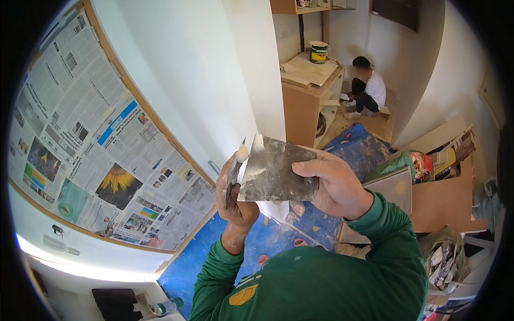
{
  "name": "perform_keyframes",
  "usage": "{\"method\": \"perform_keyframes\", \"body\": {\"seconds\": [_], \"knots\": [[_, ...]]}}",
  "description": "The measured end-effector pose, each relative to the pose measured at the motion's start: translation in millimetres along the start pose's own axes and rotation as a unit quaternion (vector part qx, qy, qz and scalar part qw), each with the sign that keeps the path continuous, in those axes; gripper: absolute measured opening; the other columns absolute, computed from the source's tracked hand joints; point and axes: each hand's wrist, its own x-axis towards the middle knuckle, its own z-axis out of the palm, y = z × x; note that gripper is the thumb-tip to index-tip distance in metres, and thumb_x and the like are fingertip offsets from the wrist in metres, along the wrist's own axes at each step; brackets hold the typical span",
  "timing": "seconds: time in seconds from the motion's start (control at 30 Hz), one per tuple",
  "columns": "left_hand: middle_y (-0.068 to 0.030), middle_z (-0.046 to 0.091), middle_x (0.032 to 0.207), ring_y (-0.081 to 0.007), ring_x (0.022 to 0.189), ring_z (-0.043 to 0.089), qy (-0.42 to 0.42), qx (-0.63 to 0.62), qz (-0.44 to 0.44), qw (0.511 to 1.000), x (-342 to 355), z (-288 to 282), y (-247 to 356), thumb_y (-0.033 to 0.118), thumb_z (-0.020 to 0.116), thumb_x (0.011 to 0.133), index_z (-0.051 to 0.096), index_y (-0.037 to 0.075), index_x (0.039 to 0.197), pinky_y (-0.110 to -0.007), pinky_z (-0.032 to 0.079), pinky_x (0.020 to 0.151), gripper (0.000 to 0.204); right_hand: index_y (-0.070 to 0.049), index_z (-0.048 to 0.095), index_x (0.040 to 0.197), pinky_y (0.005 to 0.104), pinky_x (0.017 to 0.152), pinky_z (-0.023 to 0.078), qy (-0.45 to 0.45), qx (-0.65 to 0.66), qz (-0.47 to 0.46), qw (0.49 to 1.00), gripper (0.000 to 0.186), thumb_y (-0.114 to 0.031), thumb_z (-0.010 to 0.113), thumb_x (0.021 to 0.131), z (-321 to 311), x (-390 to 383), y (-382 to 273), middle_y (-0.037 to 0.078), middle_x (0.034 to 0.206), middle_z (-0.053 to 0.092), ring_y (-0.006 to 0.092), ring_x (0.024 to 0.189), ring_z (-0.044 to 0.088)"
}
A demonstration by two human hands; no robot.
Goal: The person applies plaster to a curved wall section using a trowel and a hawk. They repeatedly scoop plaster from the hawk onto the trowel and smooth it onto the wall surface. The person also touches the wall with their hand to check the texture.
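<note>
A broad grey metal putty blade [278,166], smeared with pale filler along its left part, is in my right hand [340,184], thumb on its face and fingers behind. My left hand [231,211] is closed round a second, narrower putty knife [234,176], seen nearly edge-on. A dab of cream-coloured filler [242,153] sits near the tip of that knife. The two blades are close together at chest height, in front of a white wall [209,69]; whether they touch I cannot tell.
At left is a wood-edged panel covered in newspaper [80,144]. Blue sheeting [214,257] covers the floor. Ahead, a bucket [318,52] stands on a wooden cabinet [302,107], and another person [369,88] squats beyond. Boards [441,195] and a rubble bag [443,259] lie right.
</note>
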Motion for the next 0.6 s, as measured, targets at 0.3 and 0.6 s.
{"method": "perform_keyframes", "body": {"seconds": [0.3,0.6], "knots": [[-0.0245,0.062,0.129,-0.0317,0.117,0.064,0.017,0.099,0.016,0.995,-21.4,26.9,-30.8,-0.003,0.042,0.096,0.051,-0.008,0.135,-0.040,0.055,0.093,0.040,0.006,0.052,0.135,0.0368,0.066,0.061,-0.084,-0.054,0.037,0.994,0.039,-0.005,0.058,0.098,-11.4,3.6,-77.2,0.014,0.116,0.069,0.0218,0.096,0.072],[-0.0170,0.064,0.128,-0.0276,0.124,0.060,0.228,0.022,-0.433,0.872,-85.4,-72.1,-42.6,0.008,0.047,0.104,0.059,-0.002,0.132,-0.042,0.050,0.102,0.032,0.003,0.056,0.132,0.0309,0.069,0.057,-0.117,-0.302,-0.477,0.817,0.035,-0.012,0.059,0.100,46.7,60.6,-252.5,0.009,0.115,0.070,0.0151,0.092,0.070]]}}
